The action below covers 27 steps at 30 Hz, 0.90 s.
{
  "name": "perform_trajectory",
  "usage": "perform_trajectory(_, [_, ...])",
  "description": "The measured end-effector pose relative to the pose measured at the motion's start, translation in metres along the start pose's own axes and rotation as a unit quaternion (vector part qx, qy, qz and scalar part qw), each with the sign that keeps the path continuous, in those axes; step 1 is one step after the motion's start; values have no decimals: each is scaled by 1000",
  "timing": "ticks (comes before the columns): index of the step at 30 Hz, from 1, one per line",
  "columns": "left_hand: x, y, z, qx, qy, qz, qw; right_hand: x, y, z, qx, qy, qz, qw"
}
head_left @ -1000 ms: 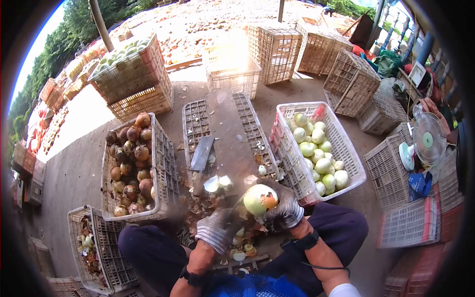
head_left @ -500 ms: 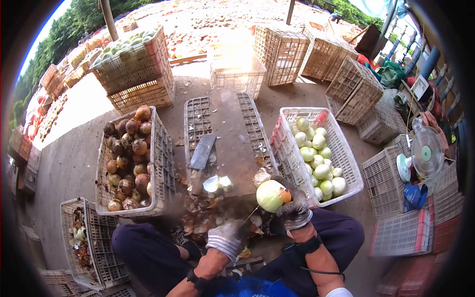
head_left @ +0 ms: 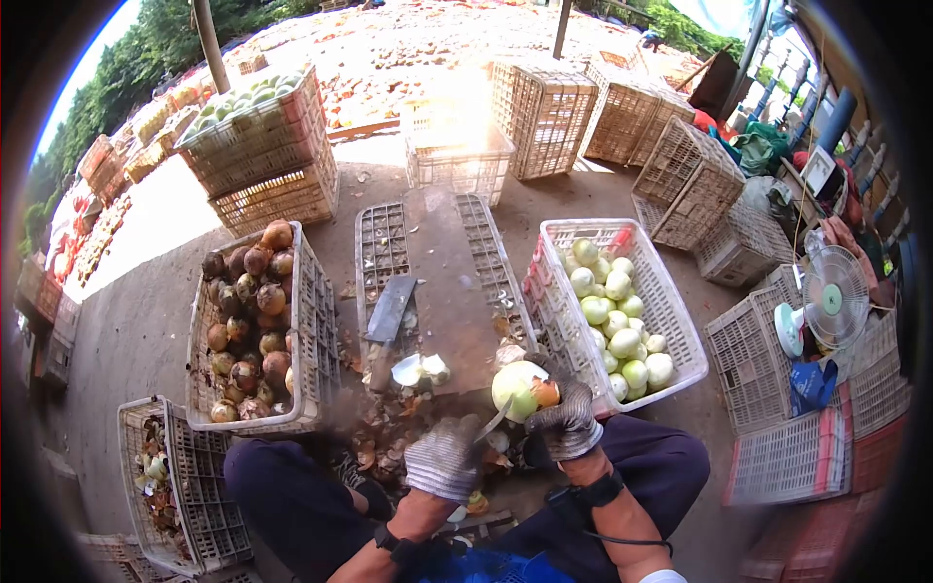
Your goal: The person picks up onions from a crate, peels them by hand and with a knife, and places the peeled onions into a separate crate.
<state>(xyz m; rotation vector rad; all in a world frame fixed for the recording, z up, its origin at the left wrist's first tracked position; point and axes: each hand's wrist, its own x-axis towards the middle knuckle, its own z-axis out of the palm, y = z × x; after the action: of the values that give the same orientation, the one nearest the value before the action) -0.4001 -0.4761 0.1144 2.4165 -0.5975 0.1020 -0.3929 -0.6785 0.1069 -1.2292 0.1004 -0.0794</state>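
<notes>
A striped, grimy glove covers my left hand, which is closed round a small knife. The blade points up and right, its tip against or very near the onion. My right hand, also gloved, grips a mostly peeled onion with a brown skin patch on its right side. Below and behind both hands lie loose onion skins. White onion pieces rest at the near end of a worn board, beside a flat cleaver-like blade.
A crate of unpeeled onions stands left, a crate of peeled onions right. A scrap crate sits lower left. Stacked crates line the back; a fan stands on crates at right.
The onion and my right hand have shifted slightly left and down. The knife blade is now turned to show its flat side. My left hand remains closed on it.
</notes>
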Motion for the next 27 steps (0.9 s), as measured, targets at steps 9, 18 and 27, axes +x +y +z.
perform_trajectory(9, [6, -16, 35, 74, 4, -78, 994, 1, 5, 1, -205, 62, -62, 975])
perform_trajectory(18, [18, -21, 29, -232, -131, -95, 959, 7, 1, -15, -247, 17, -77, 966])
perform_trajectory(27, [21, -21, -3, -574, -97, -297, 757, -2, -26, -2, -129, -87, -59, 986])
